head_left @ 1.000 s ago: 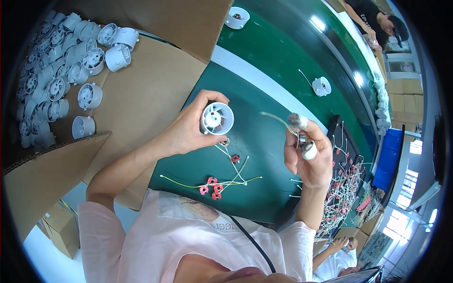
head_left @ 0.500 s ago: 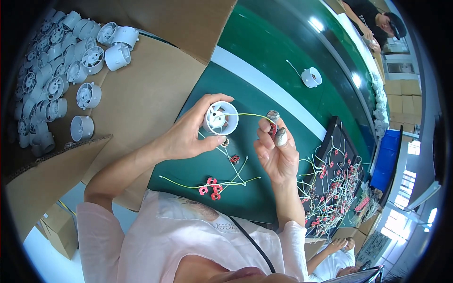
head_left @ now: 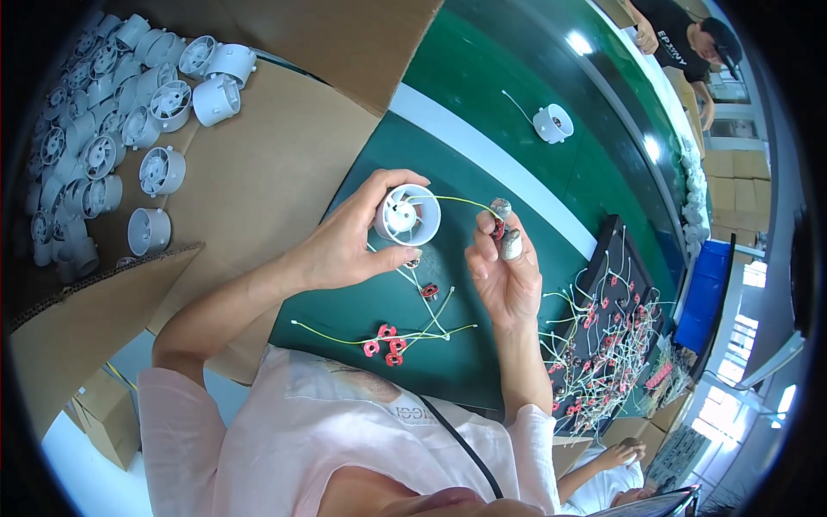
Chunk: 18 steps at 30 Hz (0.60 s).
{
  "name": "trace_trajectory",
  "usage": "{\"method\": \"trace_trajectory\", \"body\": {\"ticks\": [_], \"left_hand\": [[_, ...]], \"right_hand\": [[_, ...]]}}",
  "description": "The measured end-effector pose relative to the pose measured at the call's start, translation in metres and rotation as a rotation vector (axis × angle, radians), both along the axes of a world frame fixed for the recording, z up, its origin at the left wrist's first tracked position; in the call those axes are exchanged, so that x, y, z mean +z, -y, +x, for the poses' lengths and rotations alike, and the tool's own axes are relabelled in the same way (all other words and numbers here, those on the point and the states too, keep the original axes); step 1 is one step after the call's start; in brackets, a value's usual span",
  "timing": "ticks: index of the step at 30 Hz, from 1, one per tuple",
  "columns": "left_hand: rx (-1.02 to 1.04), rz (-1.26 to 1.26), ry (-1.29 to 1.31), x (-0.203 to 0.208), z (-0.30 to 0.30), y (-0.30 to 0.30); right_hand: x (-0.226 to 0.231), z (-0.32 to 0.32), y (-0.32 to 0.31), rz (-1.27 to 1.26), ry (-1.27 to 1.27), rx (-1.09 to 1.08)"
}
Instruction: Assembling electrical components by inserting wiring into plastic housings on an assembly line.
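Head view: left hand (head_left: pixel 349 250) clasps white housing (head_left: pixel 401 217) (right hand (head_left: pixel 508 284), upturned, pinches red part (head_left: pixel 498 230)).

Fingers of the right hand (head_left: pixel 508 280) partly cover 1 red coil (head_left: pixel 498 229); where its yellow wire (head_left: pixel 457 200) ends at the white housing (head_left: pixel 432 226) is unclear. The shirt (head_left: pixel 345 431) hides the worktop's (head_left: pixel 469 370) near edge.

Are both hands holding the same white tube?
No, only the left hand holds the tube; the right hand holds a red part.
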<state>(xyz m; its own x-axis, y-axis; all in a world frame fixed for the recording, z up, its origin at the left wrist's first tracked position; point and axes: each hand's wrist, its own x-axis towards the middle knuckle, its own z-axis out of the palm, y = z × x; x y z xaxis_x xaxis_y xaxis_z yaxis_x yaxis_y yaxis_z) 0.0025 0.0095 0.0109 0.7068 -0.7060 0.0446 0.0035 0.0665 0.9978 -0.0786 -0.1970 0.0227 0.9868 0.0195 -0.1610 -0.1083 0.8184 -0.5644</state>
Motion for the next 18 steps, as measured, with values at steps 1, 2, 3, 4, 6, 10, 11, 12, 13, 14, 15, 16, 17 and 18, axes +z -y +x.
{"method": "trace_trajectory", "body": {"ticks": [1,2,3,4,6,10,11,12,13,14,15,16,17,18], "left_hand": [[-0.001,-0.002,0.000,-0.001,0.000,0.001],[0.018,0.000,0.031,-0.003,-0.001,0.001],[0.036,0.001,0.062,-0.005,-0.001,0.001],[0.054,0.002,0.093,-0.007,-0.001,0.001],[0.068,-0.001,0.095,-0.008,-0.001,0.000],[0.092,0.012,0.123,-0.009,0.000,0.001],[0.098,0.040,0.147,-0.010,-0.001,0.000],[0.103,0.066,0.169,-0.009,-0.001,0.000],[0.100,0.065,0.169,-0.009,-0.002,0.000],[0.088,0.092,0.220,-0.009,-0.002,-0.001],[0.075,0.119,0.270,-0.008,-0.002,-0.001],[0.062,0.146,0.320,-0.007,-0.002,-0.001],[0.057,0.146,0.320,-0.005,-0.001,-0.001],[0.050,0.164,0.463,-0.002,0.000,-0.001]], "right_hand": [[0.002,-0.002,-0.001,-0.081,-0.007,-0.019],[0.002,-0.004,-0.002,-0.159,-0.015,-0.034],[0.003,-0.007,-0.004,-0.238,-0.023,-0.049],[0.006,-0.010,-0.005,-0.236,-0.024,-0.047],[0.017,-0.016,-0.008,-0.486,-0.037,-0.036],[0.034,-0.028,-0.007,-0.767,-0.027,0.056],[0.038,-0.029,-0.005,-0.843,-0.017,0.103],[0.043,-0.029,-0.003,-0.844,-0.019,0.100],[0.048,-0.028,0.000,-0.880,-0.028,0.147],[0.052,-0.027,0.003,-0.916,-0.038,0.194],[0.056,-0.025,0.004,-0.951,-0.047,0.242],[0.061,-0.022,0.003,-0.951,-0.049,0.240],[0.064,-0.019,0.003,-0.972,-0.059,0.227],[0.067,-0.015,0.003,-0.993,-0.069,0.215]]}}
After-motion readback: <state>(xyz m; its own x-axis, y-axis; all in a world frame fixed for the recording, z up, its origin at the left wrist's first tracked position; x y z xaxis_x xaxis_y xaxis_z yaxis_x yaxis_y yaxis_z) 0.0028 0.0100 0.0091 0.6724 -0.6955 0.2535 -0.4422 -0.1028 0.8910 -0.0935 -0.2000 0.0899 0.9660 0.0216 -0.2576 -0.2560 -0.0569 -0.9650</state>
